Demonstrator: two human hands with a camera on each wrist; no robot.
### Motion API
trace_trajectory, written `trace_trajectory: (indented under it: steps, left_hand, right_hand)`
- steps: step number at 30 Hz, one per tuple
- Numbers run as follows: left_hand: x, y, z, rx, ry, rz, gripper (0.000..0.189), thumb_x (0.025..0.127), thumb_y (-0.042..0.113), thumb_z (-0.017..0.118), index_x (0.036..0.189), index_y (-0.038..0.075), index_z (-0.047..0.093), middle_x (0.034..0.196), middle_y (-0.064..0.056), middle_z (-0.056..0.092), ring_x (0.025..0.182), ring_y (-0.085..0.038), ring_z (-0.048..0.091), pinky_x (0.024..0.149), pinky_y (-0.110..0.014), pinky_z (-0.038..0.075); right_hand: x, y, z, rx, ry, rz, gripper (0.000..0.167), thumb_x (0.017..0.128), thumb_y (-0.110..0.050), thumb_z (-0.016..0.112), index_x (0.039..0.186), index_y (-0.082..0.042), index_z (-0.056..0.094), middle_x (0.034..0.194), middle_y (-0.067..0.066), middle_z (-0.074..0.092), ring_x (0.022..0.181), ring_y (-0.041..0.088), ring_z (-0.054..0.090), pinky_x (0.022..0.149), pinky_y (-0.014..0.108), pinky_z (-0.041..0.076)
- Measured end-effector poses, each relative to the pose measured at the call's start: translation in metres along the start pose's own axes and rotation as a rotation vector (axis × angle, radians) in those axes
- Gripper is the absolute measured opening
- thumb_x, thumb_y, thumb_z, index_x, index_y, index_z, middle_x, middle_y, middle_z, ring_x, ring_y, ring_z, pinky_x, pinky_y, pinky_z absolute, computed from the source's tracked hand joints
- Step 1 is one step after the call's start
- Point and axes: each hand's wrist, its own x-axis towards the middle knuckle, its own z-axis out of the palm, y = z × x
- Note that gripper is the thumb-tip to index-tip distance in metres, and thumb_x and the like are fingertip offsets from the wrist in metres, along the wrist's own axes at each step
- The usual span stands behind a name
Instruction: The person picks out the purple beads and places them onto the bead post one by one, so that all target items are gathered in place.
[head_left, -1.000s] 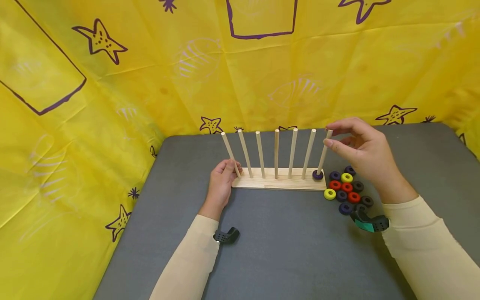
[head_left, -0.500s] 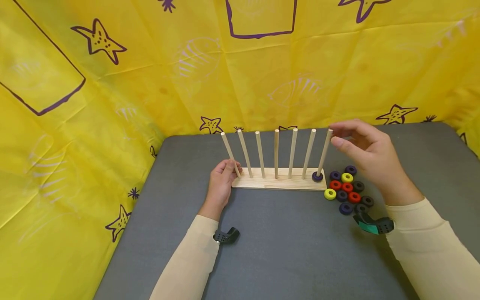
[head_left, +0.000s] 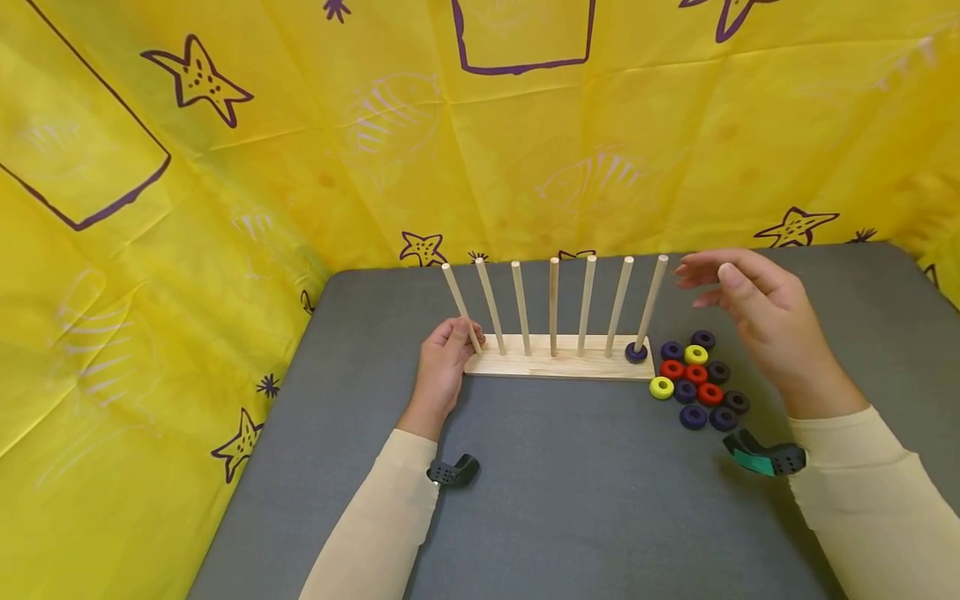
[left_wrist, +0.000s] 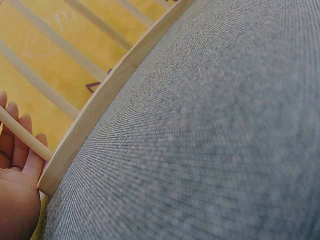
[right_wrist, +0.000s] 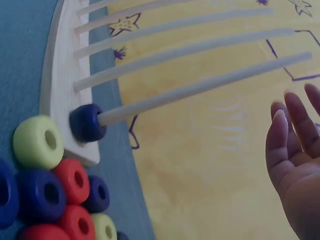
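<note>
A wooden peg rack [head_left: 525, 367], a flat board with a row of several upright dowels, stands on the grey table. My left hand [head_left: 444, 360] holds its left end, thumb and fingers around the foot of the leftmost dowel [left_wrist: 25, 134]. One dark blue ring [right_wrist: 88, 123] sits at the bottom of the rightmost dowel [head_left: 652, 300]. To the right of that dowel's top, my right hand [head_left: 765, 321] hovers with relaxed fingers and nothing in them. The right wrist view shows the same hand [right_wrist: 300, 165] apart from the dowel tip.
Loose rings lie grouped by the rack's right end: yellow [head_left: 662, 387], red [head_left: 709, 394], dark blue [head_left: 693, 417] and other dark ones. A yellow patterned cloth [head_left: 495, 167] hangs behind and along the left of the table [head_left: 540, 500].
My right hand has moved away to the right from the rightmost dowel's top, and its fingers have loosened. The left hand stays at the rack's left end.
</note>
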Motion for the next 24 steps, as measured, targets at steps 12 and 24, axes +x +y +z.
trace_trajectory:
  steps: [12, 24]
  left_hand:
    - [0.000, -0.001, -0.001, -0.004, -0.001, 0.009, 0.028, 0.112, 0.027, 0.064, 0.099, 0.003, 0.071, 0.105, -0.023, 0.067, 0.099, -0.026, 0.068, 0.095, -0.035, 0.055]
    - [0.000, 0.001, 0.001, -0.009, -0.006, 0.003, 0.026, 0.114, 0.020, 0.060, 0.097, 0.002, 0.068, 0.103, -0.015, 0.068, 0.100, -0.026, 0.067, 0.095, -0.035, 0.054]
  right_hand:
    - [-0.010, 0.018, -0.021, 0.052, 0.009, 0.006, 0.033, 0.116, -0.004, 0.047, 0.134, 0.023, 0.057, 0.122, 0.020, 0.072, 0.112, 0.029, 0.068, 0.090, 0.028, 0.055]
    - [-0.022, 0.034, -0.040, -0.032, 0.053, 0.078, 0.032, 0.117, -0.004, 0.047, 0.135, 0.019, 0.060, 0.122, 0.017, 0.073, 0.110, 0.025, 0.069, 0.091, 0.025, 0.053]
